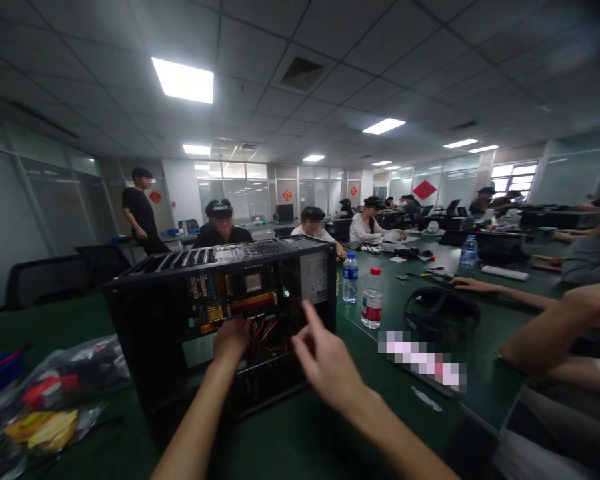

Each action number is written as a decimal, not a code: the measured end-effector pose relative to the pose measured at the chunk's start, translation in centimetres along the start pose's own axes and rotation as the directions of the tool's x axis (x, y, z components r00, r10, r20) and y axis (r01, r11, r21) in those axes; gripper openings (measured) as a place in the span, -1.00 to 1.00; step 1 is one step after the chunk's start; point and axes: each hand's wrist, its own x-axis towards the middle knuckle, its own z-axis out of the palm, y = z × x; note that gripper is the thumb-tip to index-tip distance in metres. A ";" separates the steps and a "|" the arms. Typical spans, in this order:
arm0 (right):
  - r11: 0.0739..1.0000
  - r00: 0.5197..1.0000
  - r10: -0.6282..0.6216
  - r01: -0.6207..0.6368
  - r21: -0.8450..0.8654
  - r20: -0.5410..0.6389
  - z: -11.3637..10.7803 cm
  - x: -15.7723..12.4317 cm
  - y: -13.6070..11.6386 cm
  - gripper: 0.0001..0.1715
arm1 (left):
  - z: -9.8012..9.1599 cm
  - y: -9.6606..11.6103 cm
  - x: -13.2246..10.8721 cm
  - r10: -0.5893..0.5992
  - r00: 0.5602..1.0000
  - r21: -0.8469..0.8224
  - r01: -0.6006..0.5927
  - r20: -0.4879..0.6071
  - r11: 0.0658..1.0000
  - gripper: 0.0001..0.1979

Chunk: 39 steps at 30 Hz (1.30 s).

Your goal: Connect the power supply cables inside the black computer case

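A: What takes up the most room?

B: The long green desk [290, 437]. On it, right in front of the person, a black computer case [155, 313] stands with its side open toward the camera.

A: What is in the case?

B: A circuit board [230, 297] with yellow and orange connectors sits against the back. A grey power supply [314, 277] with a white label is in the upper right corner. Below them hangs a tangle of red, yellow and black cables [267, 333].

A: Any other containers?

B: Clear plastic bags [65, 393] lie at the left edge of the desk, well apart from the hands. Red, yellow and dark parts show through them, too blurred to name. Just right of the case stand 2 upright, capped water bottles: a blue-capped bottle [350, 279] and, nearer, a red-capped bottle [373, 300]. I cannot tell how full they are.

A: And past the bottles?

B: A round black object [443, 310] lies flat on the desk. Another person's forearm [545, 333] reaches in from the right.

A: Now the person's own hands.

B: The left hand [231, 339] is inside the case opening, against the cables. Its fingers are hidden among them, so I cannot tell whether they grip anything. The right hand [325, 363] is raised just in front of the opening. Its fingers are loose and apart, the index finger points up, and it holds nothing.
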 end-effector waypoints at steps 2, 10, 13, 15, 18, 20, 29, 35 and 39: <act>0.998 0.962 0.067 -0.059 0.039 -0.265 -6.8 -0.4 1.0 -0.10 | 0.1 0.0 0.1 -0.005 1.000 -0.001 0.005 0.001 1.000 -0.55; 0.999 0.612 0.029 0.005 0.040 -0.790 -23.0 1.8 -0.3 -0.46 | 0.5 -0.1 0.4 0.004 1.000 -0.032 -0.003 0.027 0.999 -0.58; 0.996 0.672 -0.085 0.049 -0.071 -0.735 -18.9 0.9 -0.7 -0.72 | 0.5 -0.1 0.4 -0.006 1.000 -0.029 0.007 0.023 1.000 -0.59; 0.984 0.817 -0.153 0.077 -0.158 -0.555 -14.0 0.3 0.2 -0.77 | 0.5 0.0 0.3 -0.018 1.000 -0.019 0.018 0.022 1.000 -0.59; 0.955 0.963 -0.265 0.256 -0.147 -0.043 -5.4 0.7 1.9 -0.74 | 0.4 0.1 0.0 -0.033 0.999 0.004 0.033 0.018 0.999 -0.59; 0.933 0.936 -0.296 0.326 -0.152 0.191 -0.1 1.9 2.3 -0.73 | 0.3 0.2 -0.2 -0.042 0.999 0.024 0.042 0.007 0.999 -0.59; 0.972 0.907 0.149 -0.061 -0.228 0.393 10.6 7.1 3.9 -0.83 | 0.2 0.8 -0.4 -0.044 0.999 0.100 0.047 -0.025 0.994 -0.57; 0.964 0.917 0.126 -0.024 -0.263 0.378 10.4 6.4 4.1 -0.78 | 0.4 0.5 -0.2 -0.021 0.999 0.041 0.022 -0.030 0.999 -0.57; 0.947 0.927 0.104 0.018 -0.320 0.360 10.1 6.3 3.4 -0.75 | 0.6 0.0 -0.1 0.027 1.000 -0.023 -0.028 -0.013 0.999 -0.58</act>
